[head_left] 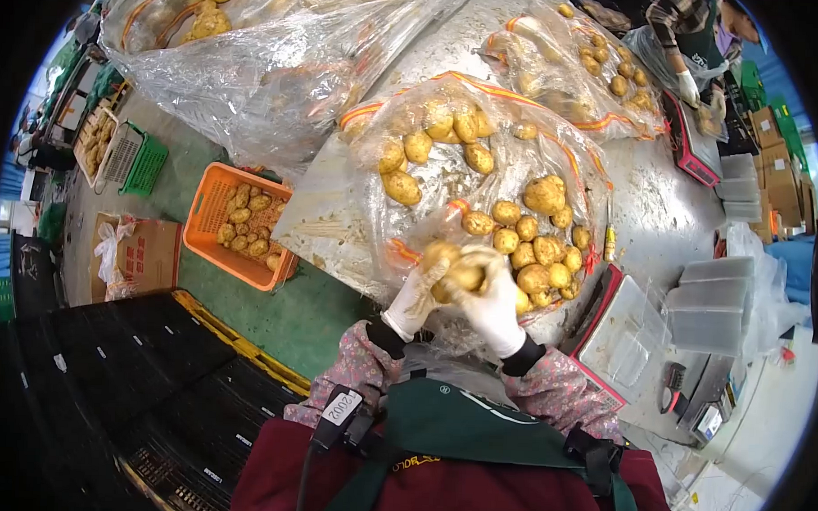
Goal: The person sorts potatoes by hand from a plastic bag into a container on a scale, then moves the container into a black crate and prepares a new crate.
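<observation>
Both my hands wear white gloves and are close together at the near edge of an open clear plastic bag (401,228) full of loose potatoes. My left hand (414,302) is closed on a potato (441,255), with its fingers curled along the side. My right hand (492,308), slightly blurred, curls over another potato (467,276) right beside it. Several potatoes (546,250) lie in a group just right of my right hand. More potatoes (417,148) rest farther back in the same bag, some under the film.
An orange crate (237,272) holding potatoes stands left of the metal table (324,239). Other bags (253,79) lie behind. At right are a red-edged scale (620,339), stacked clear trays (712,307) and a yellow-handled tool (610,240). A co-worker's gloved hand (688,88) is beside another scale (692,144).
</observation>
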`<state>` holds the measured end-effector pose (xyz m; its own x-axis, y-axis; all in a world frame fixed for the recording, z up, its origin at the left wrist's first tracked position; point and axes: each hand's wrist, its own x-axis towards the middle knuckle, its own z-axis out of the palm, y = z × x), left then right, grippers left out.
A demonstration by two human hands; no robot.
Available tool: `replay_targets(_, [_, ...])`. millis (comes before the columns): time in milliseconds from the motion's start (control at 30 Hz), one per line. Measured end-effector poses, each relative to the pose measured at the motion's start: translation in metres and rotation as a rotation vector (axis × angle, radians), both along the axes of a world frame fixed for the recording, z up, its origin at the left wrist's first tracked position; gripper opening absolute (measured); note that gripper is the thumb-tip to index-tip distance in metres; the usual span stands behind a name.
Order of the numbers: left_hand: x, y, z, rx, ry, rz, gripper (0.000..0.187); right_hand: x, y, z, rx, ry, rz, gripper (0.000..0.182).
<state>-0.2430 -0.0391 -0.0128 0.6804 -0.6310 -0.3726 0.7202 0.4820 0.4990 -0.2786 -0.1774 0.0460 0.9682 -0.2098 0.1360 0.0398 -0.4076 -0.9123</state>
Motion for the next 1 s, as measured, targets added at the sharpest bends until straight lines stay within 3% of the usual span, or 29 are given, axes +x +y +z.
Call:
replay_targets(67, [-0.006, 0.006, -0.004, -0.160, 0.138, 0.011, 0.053, 0.000, 0.003, 0.001, -0.129, 0.016, 0.187, 0.020])
replay_targets(100, [-0.006, 0.013, -0.003, -0.111, 0.111, 0.037, 0.054, 0.004, 0.001, -0.001, -0.129, 0.017, 0.192, 0.020])
replay_targets(167, [-0.014, 0.026, -0.011, -0.118, 0.169, 0.125, 0.052, 0.021, -0.006, -0.007, 0.168, 0.328, 0.225, 0.014])
replay_targets(200, [-0.016, 0.031, -0.013, -0.125, 0.227, 0.206, 0.051, 0.035, -0.004, -0.020, 0.026, 0.164, 0.171, 0.017])
replay_targets(333, [-0.017, 0.049, -0.011, -0.102, 0.269, 0.239, 0.054, 0.114, 0.017, -0.069, -0.438, -0.045, 0.113, 0.039])
replay_targets(433, [-0.018, 0.052, -0.005, -0.136, 0.258, 0.280, 0.058, 0.156, 0.041, -0.102, -0.527, 0.176, 0.227, 0.064])
replay_targets(600, [-0.022, 0.063, -0.002, -0.258, 0.347, 0.262, 0.065, 0.166, 0.024, -0.129, -0.494, 0.239, 0.235, 0.063])
replay_targets(667, [-0.025, 0.067, -0.007, -0.324, 0.365, 0.243, 0.065, 0.153, 0.002, -0.148, 0.591, 0.463, 0.306, 0.055])
replay_targets(700, [-0.025, 0.069, -0.007, -0.386, 0.381, 0.225, 0.066, 0.131, -0.002, -0.097, 0.915, 0.844, 0.140, 0.050])
replay_targets(733, [-0.025, 0.069, -0.007, -0.392, 0.388, 0.207, 0.066, 0.119, -0.012, -0.105, 1.419, 0.736, 0.166, 0.048])
replay_targets(800, [-0.024, 0.068, -0.004, -0.359, 0.390, 0.183, 0.067, 0.089, -0.024, -0.066, 1.908, 0.654, 0.125, 0.049])
replay_targets(867, [-0.025, 0.067, -0.012, -0.400, 0.380, 0.121, 0.064, 0.062, -0.041, -0.060, 1.941, 0.511, 0.177, 0.046])
replay_targets(933, [-0.024, 0.063, -0.014, -0.254, 0.291, 0.082, 0.067, 0.039, -0.055, -0.042, 1.963, 0.361, 0.235, 0.043])
replay_targets(1000, [-0.021, 0.052, -0.009, -0.268, 0.256, -0.001, 0.068, 0.015, -0.061, -0.001, 1.494, 0.272, 0.028, 0.046])
